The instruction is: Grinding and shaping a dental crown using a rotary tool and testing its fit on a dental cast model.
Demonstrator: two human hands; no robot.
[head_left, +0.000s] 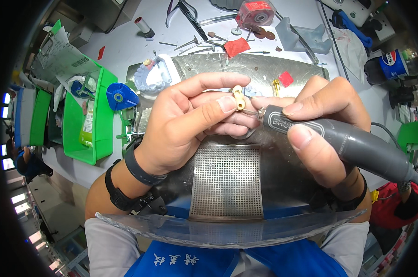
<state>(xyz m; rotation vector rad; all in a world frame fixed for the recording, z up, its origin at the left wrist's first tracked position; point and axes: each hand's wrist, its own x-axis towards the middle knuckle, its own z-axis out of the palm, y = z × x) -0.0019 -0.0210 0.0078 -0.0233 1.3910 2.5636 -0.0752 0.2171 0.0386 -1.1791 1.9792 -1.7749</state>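
Between its thumb and fingers, my left hand pinches a small cream-coloured dental bridge with holes in it. My right hand is wrapped round a dark grey rotary handpiece, whose cord end points to the lower right. The handpiece's thin bit reaches the lower end of the bridge; whether it touches cannot be made out. Both hands are above a metal work tray. Left of the hands, a grey-blue dental model stands on the tray's far part.
A perforated metal plate lies below the hands, with a clear plastic shield nearer me. At left are a green bin and a blue round dispenser. Burs, red paper, a tape dispenser and a bottle lie beyond.
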